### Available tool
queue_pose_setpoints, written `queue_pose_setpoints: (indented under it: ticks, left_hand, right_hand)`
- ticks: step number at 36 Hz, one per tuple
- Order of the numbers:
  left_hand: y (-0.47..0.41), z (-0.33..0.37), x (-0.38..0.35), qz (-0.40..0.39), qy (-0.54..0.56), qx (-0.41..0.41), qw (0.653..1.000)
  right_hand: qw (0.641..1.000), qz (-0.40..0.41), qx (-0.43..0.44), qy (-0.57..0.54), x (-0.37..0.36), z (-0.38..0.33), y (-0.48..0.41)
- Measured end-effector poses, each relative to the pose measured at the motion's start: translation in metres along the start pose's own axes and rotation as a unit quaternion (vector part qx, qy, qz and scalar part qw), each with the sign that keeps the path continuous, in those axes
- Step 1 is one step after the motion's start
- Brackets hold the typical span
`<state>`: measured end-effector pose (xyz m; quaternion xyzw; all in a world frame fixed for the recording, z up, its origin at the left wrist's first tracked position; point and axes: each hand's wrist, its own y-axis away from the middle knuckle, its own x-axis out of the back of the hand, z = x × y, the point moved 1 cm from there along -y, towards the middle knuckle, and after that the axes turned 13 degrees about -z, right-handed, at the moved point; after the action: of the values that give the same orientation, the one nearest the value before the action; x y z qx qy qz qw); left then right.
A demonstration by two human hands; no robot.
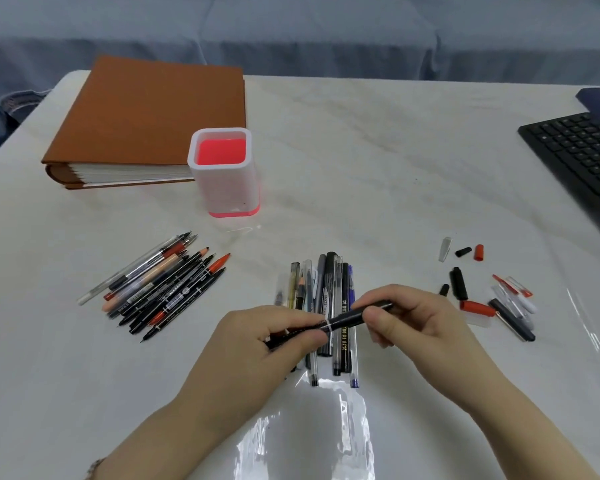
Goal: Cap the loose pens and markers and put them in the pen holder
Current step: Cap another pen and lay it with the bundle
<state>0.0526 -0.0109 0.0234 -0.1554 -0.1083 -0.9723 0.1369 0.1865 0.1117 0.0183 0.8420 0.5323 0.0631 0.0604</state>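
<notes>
Progress: early. White square plastic pen holder with pink inside [229,188] stands upright and its pink floor shows bare, so I judge nothing is stowed yet.

In hand: one black marker [347,318], held level above the table, in front and to the right of the holder. Left hand [278,337] pinches the barrel. Right hand [406,317] has its fingers curled round the cap end. A white ring shows at the join. Cap looks on or nearly seated, can't tell which.

Left to do:
- fanned pile of black, red and clear pens with bare tips [160,289], in front and to the left of the holder, all uncapped
- bunch of black, grey and blue pens [326,296] right below the hands, in front-right of the holder. Cap state is mixed and hard to read.
- scattered red, black and clear loose caps [482,296], well to the right of the holder

Room: white marble-look table [361,150] is bare between bunch and holder, so a straight lift-and-drop path. Brown cloth-covered album [146,116] sits behind-left of the holder, very close; can't tell if touching. Black keyboard [582,161] is far right of the holder, running out of view on the right. Clear plastic sleeve [309,427] lies under the wrists, slippery, near the table's front.
</notes>
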Motion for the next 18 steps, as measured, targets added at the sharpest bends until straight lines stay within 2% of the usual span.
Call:
queue_pose_setpoints:
  ticks: [4, 10, 18]
  left_hand:
    - [0.0, 0.0, -0.004, 0.012, 0.034, 0.028, 0.999]
    - [-0.001, 0.002, -0.007, -0.028, 0.087, 0.048, 0.995]
    - [-0.007, -0.003, -0.006, -0.125, 0.029, 0.079, 0.989]
  right_hand:
    - [1.0, 0.005, 0.008, 0.003, -0.004, 0.003, 0.002]
    - [1.0, -0.007, 0.018, 0.008, -0.003, 0.004, 0.0]
    - [0.996, -0.052, 0.02, 0.074, 0.017, 0.02, 0.006]
